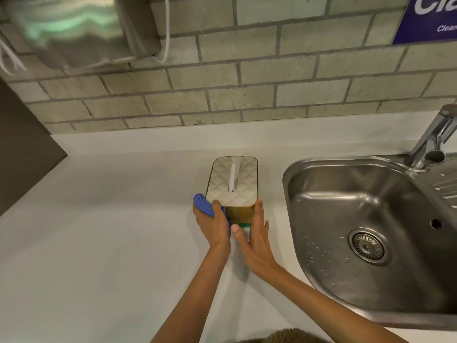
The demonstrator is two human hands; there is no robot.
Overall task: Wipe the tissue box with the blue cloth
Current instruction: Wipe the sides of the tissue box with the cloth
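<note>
head view, near the middle of the frame: the left hand (212, 225) is curled closed around a bunched blue cloth (204, 204), pressing it against the near left corner of the tissue box (233, 180); the cloth bulges out above the knuckles and a strip of it shows below the fingers against the box's side; the right hand (257, 233) lies with its fingers spread and straight, flat against the near right side of the box, thumb reaching across toward the left hand under the box's near end; it grips nothing, only braces the box; the tissue box stands upright on the pale counter (99, 231) between the two hands, its quilted white lid facing up with a tissue (233, 178) poking from the slot, its near wall showing gold with a green band at the bottom; to the right of the frame a steel sink (321, 194) sits just beside the box, with a tap (435, 137) at the far right edge; the tiled wall (247, 82) fills the upper frame, with a shiny dispenser (74, 30) in the upper left and a blue sign (427, 21) in the upper right.
</note>
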